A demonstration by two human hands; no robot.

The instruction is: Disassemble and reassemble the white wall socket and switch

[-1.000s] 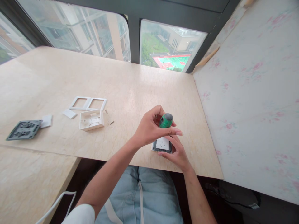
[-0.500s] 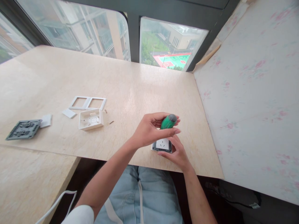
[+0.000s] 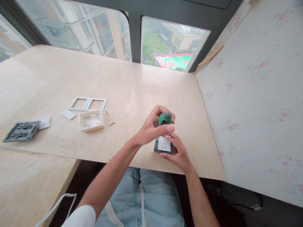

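Note:
My left hand (image 3: 153, 123) is closed around a screwdriver (image 3: 165, 117) with a green handle and a grey end cap. Its handle stands nearly upright above the far side of a wall socket (image 3: 163, 144), and the tip is hidden behind my fingers. That socket has a white face with slots and a dark grey frame, and it lies face up near the table's front edge. Gripping the socket along its right side is my right hand (image 3: 178, 151), thumb at the near edge and fingers at the far right.
To the left are a white back box (image 3: 92, 121), white cover frames (image 3: 87, 104), a small white plate (image 3: 68, 114), two tiny screws (image 3: 112, 124), a grey switch panel (image 3: 21, 131) and another white piece (image 3: 44, 122). A papered wall (image 3: 248, 94) rises at the right.
My left hand has shifted the screwdriver a little left and away from me, and its handle is more upright. More of the socket's face shows. My right hand has stayed put.

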